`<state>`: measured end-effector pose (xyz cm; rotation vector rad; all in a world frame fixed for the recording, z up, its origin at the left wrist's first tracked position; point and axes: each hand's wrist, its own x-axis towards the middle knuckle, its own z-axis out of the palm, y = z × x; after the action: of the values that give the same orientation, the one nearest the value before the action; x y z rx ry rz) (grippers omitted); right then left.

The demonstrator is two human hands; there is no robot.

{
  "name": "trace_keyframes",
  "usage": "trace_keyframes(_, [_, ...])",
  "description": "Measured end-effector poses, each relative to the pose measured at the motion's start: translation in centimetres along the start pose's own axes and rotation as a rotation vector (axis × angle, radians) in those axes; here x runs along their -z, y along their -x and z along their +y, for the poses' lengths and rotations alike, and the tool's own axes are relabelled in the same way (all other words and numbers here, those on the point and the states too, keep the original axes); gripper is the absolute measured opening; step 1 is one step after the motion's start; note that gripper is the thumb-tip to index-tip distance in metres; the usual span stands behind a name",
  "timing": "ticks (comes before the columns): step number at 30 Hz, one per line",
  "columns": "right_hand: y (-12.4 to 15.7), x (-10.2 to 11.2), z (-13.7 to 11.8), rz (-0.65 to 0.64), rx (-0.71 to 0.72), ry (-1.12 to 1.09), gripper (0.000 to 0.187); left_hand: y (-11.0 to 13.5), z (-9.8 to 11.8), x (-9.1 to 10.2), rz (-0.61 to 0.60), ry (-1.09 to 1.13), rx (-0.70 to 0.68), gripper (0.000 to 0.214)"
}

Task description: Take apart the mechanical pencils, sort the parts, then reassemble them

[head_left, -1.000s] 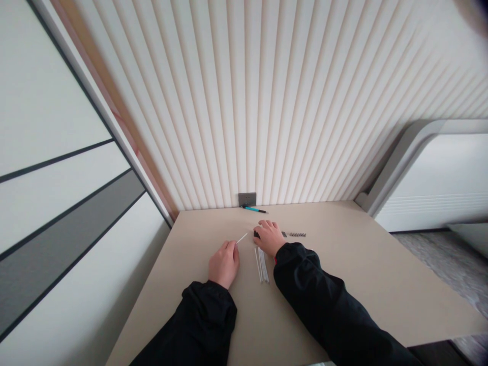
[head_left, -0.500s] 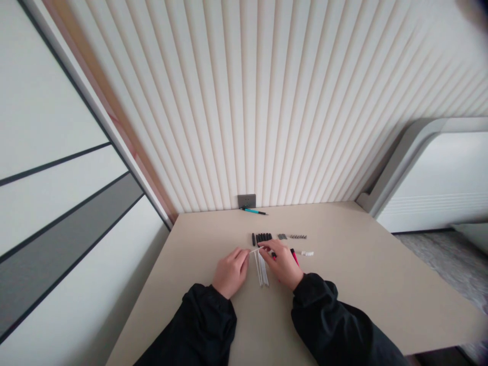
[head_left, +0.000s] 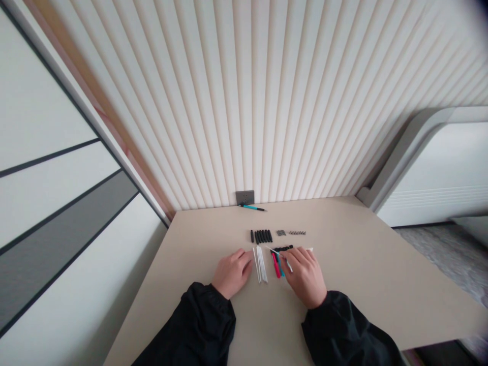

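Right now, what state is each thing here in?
Thin white stick: held in right grip.
Left grip: curled, inside hidden.
Other white sticks: lying side by side.
Short black cylinders: lined up, leftmost apart.
Red and teal tubes: partly covered.
Small grey pieces: two groups.
Slim teal pen: lying down.
Dark grey wall socket: no plug.

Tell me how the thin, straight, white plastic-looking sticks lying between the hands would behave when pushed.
The thin white sticks lie straight, so they are probably fairly stiff. Being so slender, they are likely light. Lying loosely side by side, they may roll or spread under a sideways push.
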<state>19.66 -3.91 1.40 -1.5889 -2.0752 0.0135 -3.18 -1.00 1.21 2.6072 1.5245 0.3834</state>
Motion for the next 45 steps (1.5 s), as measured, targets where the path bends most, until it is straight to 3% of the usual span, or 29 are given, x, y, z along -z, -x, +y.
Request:
trace_keyframes(3, [1.0, -0.2, -0.5, -0.04, 0.061, 0.117, 0.027, 0.0, 0.6, -0.1, -0.057, -0.011, -0.065, 0.031])
trace_keyframes(10, [1.5, -1.4, -1.1, 0.076, 0.184, 0.102, 0.012, 0.0, 0.8, -0.3, -0.112, -0.045, -0.092, 0.032])
trace_keyframes(30, [1.8, -2.3, -1.7, -0.033, 0.293, 0.038, 0.015, 0.0, 0.8, -0.5, -0.071, 0.002, -0.13, 0.027])
trace_keyframes(40, [1.8, -2.7, -1.9, -0.011, 0.335, 0.042, 0.012, -0.1, 0.9, -0.5, -0.062, 0.002, -0.148, 0.027])
trace_keyframes(45, [1.7, -2.7, -2.2, -0.023, 0.328, 0.049, 0.022, -0.2, 1.0, -0.4, -0.048, 0.032, -0.162, 0.026])
